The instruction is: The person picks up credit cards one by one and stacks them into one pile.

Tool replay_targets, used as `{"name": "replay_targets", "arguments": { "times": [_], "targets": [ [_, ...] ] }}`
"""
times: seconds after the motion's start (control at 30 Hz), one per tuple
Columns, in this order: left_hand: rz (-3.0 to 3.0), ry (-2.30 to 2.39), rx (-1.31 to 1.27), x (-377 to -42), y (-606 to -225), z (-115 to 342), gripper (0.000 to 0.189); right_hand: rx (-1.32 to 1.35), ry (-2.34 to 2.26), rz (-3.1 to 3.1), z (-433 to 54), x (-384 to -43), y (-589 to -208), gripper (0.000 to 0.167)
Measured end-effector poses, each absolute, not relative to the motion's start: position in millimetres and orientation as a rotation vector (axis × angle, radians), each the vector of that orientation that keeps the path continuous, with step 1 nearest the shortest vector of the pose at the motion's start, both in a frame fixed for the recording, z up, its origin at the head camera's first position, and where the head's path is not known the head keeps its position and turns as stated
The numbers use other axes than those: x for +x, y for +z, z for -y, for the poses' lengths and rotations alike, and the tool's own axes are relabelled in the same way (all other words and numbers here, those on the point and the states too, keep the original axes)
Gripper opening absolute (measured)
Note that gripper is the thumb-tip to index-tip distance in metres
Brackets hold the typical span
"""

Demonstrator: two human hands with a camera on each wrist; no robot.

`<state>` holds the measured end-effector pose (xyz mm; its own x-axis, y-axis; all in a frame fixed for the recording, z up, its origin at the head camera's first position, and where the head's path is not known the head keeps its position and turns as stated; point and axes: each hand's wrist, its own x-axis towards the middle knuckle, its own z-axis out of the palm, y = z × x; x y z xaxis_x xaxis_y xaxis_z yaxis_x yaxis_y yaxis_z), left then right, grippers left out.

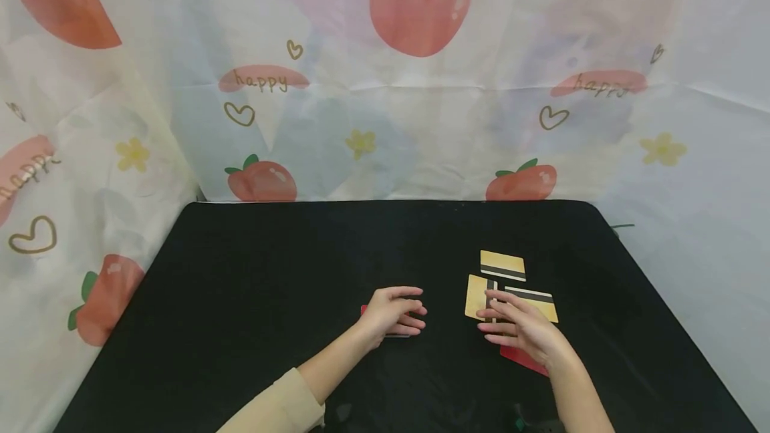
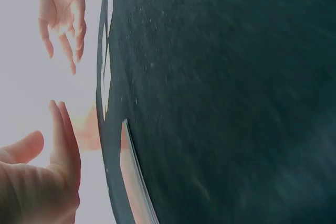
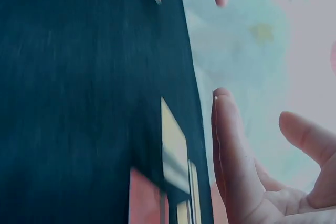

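Three yellow, dark-striped rectangular cards [image 1: 502,265] lie toward the right edge of the black desk [image 1: 271,272] in the head view, near a red rectangular card [image 1: 522,358]; the right hand [image 1: 523,329], fingers spread, partly blocks them. The left hand [image 1: 394,316], fingers parted, hides most of another red card [image 1: 363,310]. Left wrist view: extended fingers hover above that card. Right wrist view: straight fingers hover above the right-hand cards, thumb apart.

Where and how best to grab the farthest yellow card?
Likely best: right hand pinches the farthest yellow card by its right short edge, coming from the right. It lies flat, and the other yellow cards sit on its near side, leaving that edge uncovered.
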<state>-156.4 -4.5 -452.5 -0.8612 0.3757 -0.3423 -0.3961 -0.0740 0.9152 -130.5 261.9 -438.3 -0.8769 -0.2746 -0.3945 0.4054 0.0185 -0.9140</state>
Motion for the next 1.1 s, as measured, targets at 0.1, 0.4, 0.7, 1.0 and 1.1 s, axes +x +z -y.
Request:
{"name": "replay_targets", "arguments": {
  "times": [0.1, 0.4, 0.7, 1.0, 1.1],
  "targets": [
    [-1.64, 2.0, -0.002, -156.9, -454.0, -5.7, 0.039, 0.155, -1.979, -1.79, -280.6, -122.1, -438.7, 0.055],
    [-1.549, 1.913, 0.101, -154.4, -464.0, -33.6, 0.044, 0.248, -2.117, -1.685, -322.3, -97.6, -443.9, 0.02],
    [-1.486, 1.833, 0.085, -144.5, -472.6, -60.6, 0.041, 0.381, -2.109, -1.725, -357.1, -76.6, -454.0, 0.023],
    [-1.51, 1.873, 0.037, -145.1, -477.3, -80.9, 0.037, 0.338, -2.124, -1.542, -381.6, -64.2, -461.6, 0.021],
    [-1.497, 1.881, -0.003, -146.1, -477.1, -87.9, 0.036, 0.206, -2.171, -1.387, -388.0, -62.6, -464.3, 0.033]
  ]
}}
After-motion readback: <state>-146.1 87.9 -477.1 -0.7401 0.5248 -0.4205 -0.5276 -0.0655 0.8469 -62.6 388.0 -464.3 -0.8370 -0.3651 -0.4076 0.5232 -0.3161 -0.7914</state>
